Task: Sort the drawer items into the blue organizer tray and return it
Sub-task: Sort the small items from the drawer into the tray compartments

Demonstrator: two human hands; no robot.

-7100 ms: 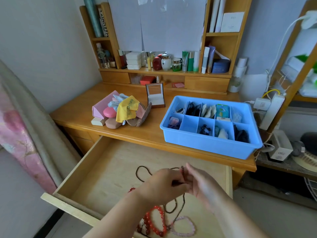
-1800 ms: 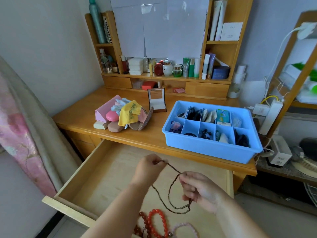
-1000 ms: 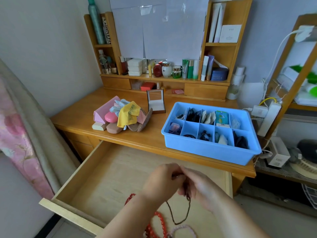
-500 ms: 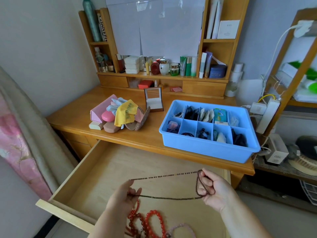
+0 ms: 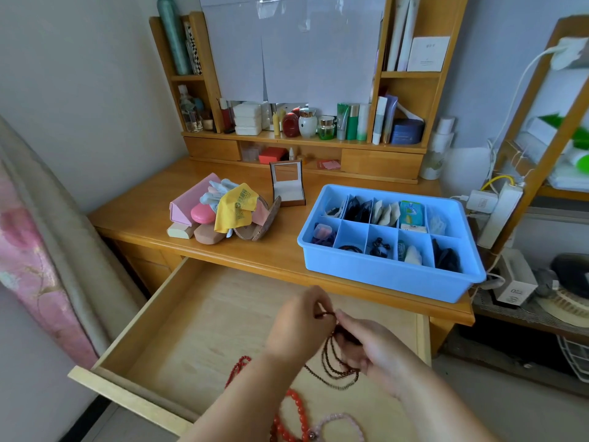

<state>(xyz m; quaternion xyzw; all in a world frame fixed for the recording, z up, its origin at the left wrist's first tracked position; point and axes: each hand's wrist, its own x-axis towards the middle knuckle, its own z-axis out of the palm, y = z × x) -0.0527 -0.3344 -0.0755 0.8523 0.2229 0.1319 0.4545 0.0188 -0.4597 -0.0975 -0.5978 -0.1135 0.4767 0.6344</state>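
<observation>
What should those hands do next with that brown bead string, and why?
Probably lift the brown bead string, already gathered into loops between the left hand and right hand, into a compartment of the blue tray on the desk.

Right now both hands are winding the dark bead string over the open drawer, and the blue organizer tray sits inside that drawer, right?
Not quite. In the head view the blue organizer tray sits on the desktop, not in the drawer. Both hands do hold the dark bead string.
</observation>
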